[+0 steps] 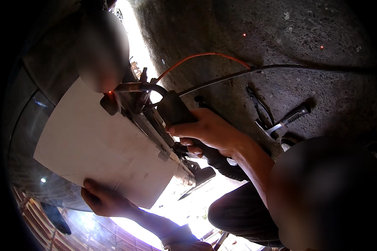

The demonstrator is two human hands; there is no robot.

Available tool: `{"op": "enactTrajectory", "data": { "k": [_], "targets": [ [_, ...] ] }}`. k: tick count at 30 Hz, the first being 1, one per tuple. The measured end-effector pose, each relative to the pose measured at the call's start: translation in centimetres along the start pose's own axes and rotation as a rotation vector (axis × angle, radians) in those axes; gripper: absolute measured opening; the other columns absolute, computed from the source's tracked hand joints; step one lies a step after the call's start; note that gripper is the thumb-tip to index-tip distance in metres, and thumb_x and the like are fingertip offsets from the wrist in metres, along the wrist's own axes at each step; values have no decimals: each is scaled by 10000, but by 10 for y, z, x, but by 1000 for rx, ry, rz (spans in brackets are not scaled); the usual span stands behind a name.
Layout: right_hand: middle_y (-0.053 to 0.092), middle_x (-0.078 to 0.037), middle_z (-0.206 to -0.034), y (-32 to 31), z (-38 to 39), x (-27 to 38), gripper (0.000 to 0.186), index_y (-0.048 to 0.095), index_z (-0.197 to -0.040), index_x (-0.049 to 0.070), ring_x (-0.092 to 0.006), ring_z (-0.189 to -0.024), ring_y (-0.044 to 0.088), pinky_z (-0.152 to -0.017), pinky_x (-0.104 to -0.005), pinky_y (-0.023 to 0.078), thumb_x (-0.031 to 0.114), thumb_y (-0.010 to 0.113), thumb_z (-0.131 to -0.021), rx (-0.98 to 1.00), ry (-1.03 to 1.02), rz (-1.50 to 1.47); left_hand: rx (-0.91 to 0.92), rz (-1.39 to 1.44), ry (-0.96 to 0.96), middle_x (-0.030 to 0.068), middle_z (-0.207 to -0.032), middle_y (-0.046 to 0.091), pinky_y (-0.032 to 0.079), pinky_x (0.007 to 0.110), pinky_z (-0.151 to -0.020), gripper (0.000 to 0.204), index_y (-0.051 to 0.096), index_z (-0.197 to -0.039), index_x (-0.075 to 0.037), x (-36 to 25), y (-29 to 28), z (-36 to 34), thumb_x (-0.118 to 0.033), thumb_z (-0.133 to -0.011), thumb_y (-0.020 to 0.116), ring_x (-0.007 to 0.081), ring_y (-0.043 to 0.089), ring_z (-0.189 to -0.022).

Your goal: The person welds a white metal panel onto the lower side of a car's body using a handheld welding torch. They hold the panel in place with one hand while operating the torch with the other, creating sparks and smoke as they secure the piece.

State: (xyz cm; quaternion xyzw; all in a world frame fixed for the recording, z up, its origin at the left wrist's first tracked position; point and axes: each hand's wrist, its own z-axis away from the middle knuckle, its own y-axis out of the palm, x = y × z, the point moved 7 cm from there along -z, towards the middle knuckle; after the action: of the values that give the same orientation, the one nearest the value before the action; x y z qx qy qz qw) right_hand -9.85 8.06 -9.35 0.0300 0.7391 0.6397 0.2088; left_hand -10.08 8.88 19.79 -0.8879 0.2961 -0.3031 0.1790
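My right hand (pixel 215 131) is wrapped around the black handle of a welding torch (pixel 176 111). The torch's bent neck points left, and an orange glow shows beside its tip, where a blurred patch covers part of the view. My left hand (pixel 107 201) grips the lower edge of a flat white sheet (pixel 104 146), with the thumb on the near face; its other fingers are partly in shadow. That sheet lies against a dark, glossy vehicle panel (pixel 23 121). Along its right side runs a metal edge with brackets (pixel 155 134), close under the torch.
On the rough concrete floor (pixel 205 29) lie a hammer (pixel 289 119) and pliers (pixel 259 104). A dark cable (pixel 238 73) and an orange one (pixel 201 54) cross toward the torch. Two sparks glow on the floor. A trousered knee (pixel 243 215) is at lower right, beside another blurred patch.
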Motion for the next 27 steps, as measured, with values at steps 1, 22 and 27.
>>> {"op": "enactTrajectory", "data": {
  "k": [1,22,27],
  "targets": [
    [496,-15,-646,1,0,0,190,574,-831,26,-89,-457,457,-411,-255,365,177,687,-860,7,-1,2,4,-8,3,100,-895,646,518,319,-645,463,638,-1051,-8,0,-1,0,-453,-964,544,181,610,-736],
    [478,-7,-638,6,0,1,200,553,-784,40,-84,-470,456,-415,-251,362,179,667,-871,5,-29,68,160,-20,-12,124,-936,672,521,343,-665,455,648,-1081,-18,-17,20,12,-445,-952,561,209,633,-772],
    [485,-14,-586,7,5,6,175,533,-800,31,-103,-447,466,-411,-273,371,155,647,-848,-8,-57,93,169,7,2,123,-943,674,526,344,-649,441,649,-1084,-23,-14,19,9,-434,-955,554,215,646,-768]
  ]
}}
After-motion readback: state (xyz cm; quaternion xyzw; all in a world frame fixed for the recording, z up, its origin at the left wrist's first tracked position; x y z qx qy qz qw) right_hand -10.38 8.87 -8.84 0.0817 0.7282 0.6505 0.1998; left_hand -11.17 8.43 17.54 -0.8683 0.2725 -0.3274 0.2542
